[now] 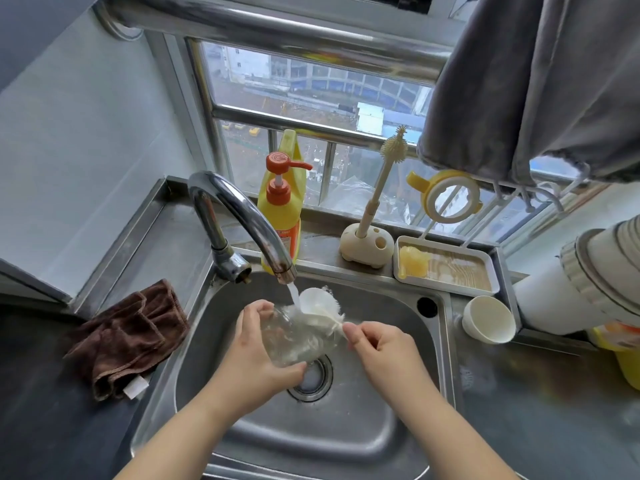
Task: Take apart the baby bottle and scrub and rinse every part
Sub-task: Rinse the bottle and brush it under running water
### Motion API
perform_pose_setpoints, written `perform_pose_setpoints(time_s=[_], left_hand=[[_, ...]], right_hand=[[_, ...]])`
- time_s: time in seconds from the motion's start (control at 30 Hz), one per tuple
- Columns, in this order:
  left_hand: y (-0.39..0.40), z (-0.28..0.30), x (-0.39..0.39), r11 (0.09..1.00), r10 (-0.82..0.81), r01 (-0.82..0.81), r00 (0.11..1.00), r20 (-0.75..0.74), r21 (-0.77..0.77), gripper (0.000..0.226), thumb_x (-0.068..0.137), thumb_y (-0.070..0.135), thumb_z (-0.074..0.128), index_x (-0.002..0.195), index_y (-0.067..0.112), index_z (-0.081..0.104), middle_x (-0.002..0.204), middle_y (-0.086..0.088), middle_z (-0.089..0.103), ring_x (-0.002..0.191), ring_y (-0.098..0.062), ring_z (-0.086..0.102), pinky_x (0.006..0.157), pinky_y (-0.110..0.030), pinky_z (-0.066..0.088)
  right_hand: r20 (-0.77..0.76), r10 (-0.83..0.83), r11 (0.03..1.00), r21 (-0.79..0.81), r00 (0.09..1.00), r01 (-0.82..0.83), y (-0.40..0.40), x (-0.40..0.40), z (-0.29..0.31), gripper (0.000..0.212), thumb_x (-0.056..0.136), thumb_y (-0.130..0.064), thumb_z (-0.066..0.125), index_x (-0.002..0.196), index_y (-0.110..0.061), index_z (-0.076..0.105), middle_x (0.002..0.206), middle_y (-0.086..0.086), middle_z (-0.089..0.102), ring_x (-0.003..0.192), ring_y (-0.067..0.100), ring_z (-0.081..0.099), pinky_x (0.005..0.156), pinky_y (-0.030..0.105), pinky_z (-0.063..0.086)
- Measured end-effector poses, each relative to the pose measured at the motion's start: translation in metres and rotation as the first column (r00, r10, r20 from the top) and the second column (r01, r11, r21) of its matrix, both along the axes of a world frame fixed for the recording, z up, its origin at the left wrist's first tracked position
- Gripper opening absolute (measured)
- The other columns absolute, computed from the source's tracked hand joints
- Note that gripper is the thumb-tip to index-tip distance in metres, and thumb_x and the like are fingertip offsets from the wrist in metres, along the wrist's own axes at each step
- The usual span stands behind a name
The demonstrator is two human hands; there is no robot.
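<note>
While the clear bottle body [294,336] sits tipped over the sink [374,393], it's cupped in the left hand [258,348], fingers [251,315] wrapped round its far side and thumb under its base. The right hand [377,344] pinches the thin handle of a white brush [320,306] between thumb and fingers, just beside the bottle's mouth, with the brush head sticking out past it. Water from the faucet [242,216] lands right above the left fingers. Looks like the scrub step on the body, so next I'd guess the brush has to go deeper and twist. Beyond the fingers on the ledge: yellow soap bottle [282,206], a spiky brush in its stand [367,244], a yellow collar ring [450,195] and a tray [446,263]. Brown cloth [128,337] lies on the desk.
</note>
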State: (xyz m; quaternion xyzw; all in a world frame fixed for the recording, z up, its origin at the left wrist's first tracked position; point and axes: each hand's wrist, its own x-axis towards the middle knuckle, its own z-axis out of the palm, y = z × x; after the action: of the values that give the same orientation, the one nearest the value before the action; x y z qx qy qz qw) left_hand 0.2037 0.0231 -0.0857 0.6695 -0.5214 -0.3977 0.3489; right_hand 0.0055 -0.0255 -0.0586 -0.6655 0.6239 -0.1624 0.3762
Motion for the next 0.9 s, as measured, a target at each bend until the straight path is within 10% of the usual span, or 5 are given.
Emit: perform_pose_setpoints(time_s=[0.6, 0.9], left_hand=[[0.014, -0.002, 0.005, 0.999, 0.021, -0.025, 0.997, -0.080, -0.047, 0.073, 0.043, 0.042, 0.069, 0.104, 0.057, 0.032, 0.117, 0.022, 0.030, 0.096, 0.006, 0.047, 0.085, -0.021, 0.046], [0.015, 0.005, 0.006, 0.989, -0.026, 0.022, 0.999, -0.027, -0.146, 0.071, 0.046, 0.044, 0.068, 0.107, 0.053, 0.031, 0.118, 0.029, 0.027, 0.103, 0.009, 0.044, 0.085, -0.012, 0.042]], right_hand=[[-0.169, 0.106, 0.987, -0.102, 0.980, -0.124, -0.003, 0.010, 0.016, 0.040, 0.090, -0.054, 0.047, 0.072, -0.022, 0.062, 0.050, -0.007, 0.048, 0.058, 0.009, 0.046, 0.054, 0.028, 0.033], [-0.148, 0.083, 0.986, -0.133, 0.985, -0.103, 0.000, 0.017, 0.018, 0.040, 0.090, -0.054, 0.046, 0.070, -0.023, 0.060, 0.056, -0.004, 0.053, 0.065, 0.014, 0.053, 0.057, 0.030, 0.034]])
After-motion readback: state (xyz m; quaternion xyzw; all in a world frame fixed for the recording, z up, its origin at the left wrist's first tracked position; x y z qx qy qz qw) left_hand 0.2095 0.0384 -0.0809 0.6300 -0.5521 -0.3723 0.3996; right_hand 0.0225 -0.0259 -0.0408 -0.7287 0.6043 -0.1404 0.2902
